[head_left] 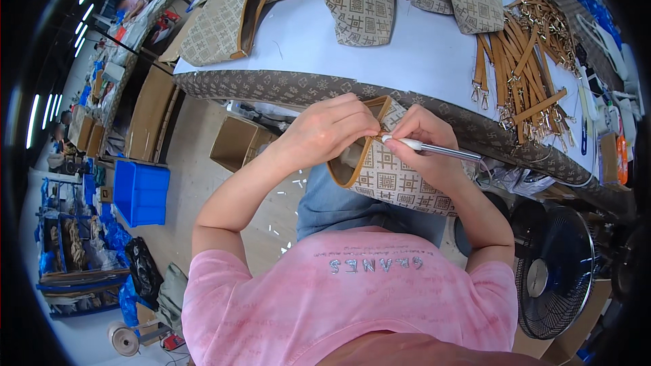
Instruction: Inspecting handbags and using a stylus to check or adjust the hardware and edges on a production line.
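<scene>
A beige bag with a brown square pattern [400, 183] rests on its side above my lap, its tan-trimmed opening toward the left. My left hand [331, 129] pinches the trim at the upper part of the opening. In my right hand [434, 142] is a slim pen-like tool with a white front and a silver barrel [451, 152]. Its white end points left at the trim, close to my left fingertips. My fingers hide the exact spot where tool and trim meet, so I cannot tell whether they touch.
Several similar bags [359, 0] lie on the table [427, 47] ahead. A heap of tan straps with metal clasps [525, 61] covers its right side. A blue bin [140, 193] and a cardboard box [237, 142] stand at left; a black fan [553, 271] is at right.
</scene>
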A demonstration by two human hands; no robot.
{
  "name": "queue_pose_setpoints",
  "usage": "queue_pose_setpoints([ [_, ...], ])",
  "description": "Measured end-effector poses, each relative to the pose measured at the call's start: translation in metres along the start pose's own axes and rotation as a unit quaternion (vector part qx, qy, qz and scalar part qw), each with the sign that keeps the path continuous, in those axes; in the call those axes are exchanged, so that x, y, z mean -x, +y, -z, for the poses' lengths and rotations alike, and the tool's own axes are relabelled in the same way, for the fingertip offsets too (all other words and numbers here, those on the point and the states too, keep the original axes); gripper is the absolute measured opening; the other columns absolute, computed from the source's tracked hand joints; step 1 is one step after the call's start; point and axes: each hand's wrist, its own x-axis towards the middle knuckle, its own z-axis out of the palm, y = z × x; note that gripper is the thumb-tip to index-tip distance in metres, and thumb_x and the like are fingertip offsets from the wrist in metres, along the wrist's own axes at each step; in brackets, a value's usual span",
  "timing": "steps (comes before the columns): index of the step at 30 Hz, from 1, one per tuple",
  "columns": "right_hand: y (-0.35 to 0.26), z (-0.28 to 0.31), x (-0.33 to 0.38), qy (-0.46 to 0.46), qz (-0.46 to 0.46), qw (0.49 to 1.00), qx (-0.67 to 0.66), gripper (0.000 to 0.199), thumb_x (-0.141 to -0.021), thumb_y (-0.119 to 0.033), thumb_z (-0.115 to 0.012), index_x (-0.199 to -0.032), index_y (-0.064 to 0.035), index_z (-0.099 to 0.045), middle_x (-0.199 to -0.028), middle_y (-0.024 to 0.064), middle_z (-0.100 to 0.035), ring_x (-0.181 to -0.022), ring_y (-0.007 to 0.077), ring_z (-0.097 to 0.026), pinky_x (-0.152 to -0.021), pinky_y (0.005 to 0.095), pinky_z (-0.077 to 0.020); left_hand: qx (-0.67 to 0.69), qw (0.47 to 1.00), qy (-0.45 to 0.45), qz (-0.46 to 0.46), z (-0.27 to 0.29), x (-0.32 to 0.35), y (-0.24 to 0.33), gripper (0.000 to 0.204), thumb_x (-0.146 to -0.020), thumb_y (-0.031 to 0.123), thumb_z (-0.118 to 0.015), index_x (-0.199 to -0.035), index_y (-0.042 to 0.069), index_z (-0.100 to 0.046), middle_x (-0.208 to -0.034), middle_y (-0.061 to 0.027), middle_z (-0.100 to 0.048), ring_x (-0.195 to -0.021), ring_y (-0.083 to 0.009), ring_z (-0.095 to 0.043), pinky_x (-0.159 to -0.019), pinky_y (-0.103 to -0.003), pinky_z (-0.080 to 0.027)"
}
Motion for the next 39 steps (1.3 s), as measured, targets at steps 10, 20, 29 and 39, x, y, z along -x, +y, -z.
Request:
queue_pose_setpoints([
  [10,-0.006,0.014,0.001,0.021,0.023,0.994,-0.102,0.007,-0.085,0.003,-0.061,-0.083,-0.0007,-0.055,-0.086,0.0063,-0.054,-0.071,0.0081,-0.051,-0.068,0.0223,-0.0467,0.295,0.909,0.262,0.136,0.009,0.036,-0.025,0.031,-0.082,0.019,-0.070,-0.106,0.003,-0.058,-0.103,-0.0128,-0.060,-0.083,-0.0263,-0.061,-0.074,-0.035,-0.051],
  [20,-0.060,0.083,0.033,0.338,0.275,0.874,-0.215,0.011,-0.090,-0.007,-0.058,-0.086,-0.0045,-0.047,-0.092,0.0056,-0.048,-0.073,0.0098,-0.043,-0.064,0.0231,-0.0404,-0.061,0.961,-0.117,0.242,-0.074,0.193,-0.053,0.014,-0.082,0.011,-0.063,-0.076,-0.001,-0.061,-0.081,-0.0125,-0.066,-0.079,-0.0294,-0.064,-0.069,-0.042,-0.050],
  [29,-0.128,0.099,0.066,0.297,0.452,0.809,-0.230,0.007,-0.092,-0.005,-0.054,-0.090,0.0022,-0.056,-0.089,0.0067,-0.051,-0.077,0.0113,-0.043,-0.067,0.0222,-0.0419,0.517,0.673,0.320,0.421,0.016,0.154,0.079,0.037,-0.093,0.021,-0.059,-0.122,-0.002,-0.053,-0.121,-0.0123,-0.060,-0.106,-0.0219,-0.060,-0.091,-0.037,-0.049],
  [39,-0.147,0.076,0.058,0.269,0.442,0.835,-0.187,0.007,-0.093,-0.006,-0.054,-0.090,0.0011,-0.053,-0.088,0.0067,-0.048,-0.075,0.0096,-0.041,-0.062,0.0223,-0.0377,0.448,0.866,0.110,0.193,0.024,0.065,0.108,0.064,-0.088,0.010,-0.063,-0.142,-0.002,-0.031,-0.134,-0.0142,-0.051,-0.123,-0.0242,-0.050,-0.103,-0.035,-0.041],
])
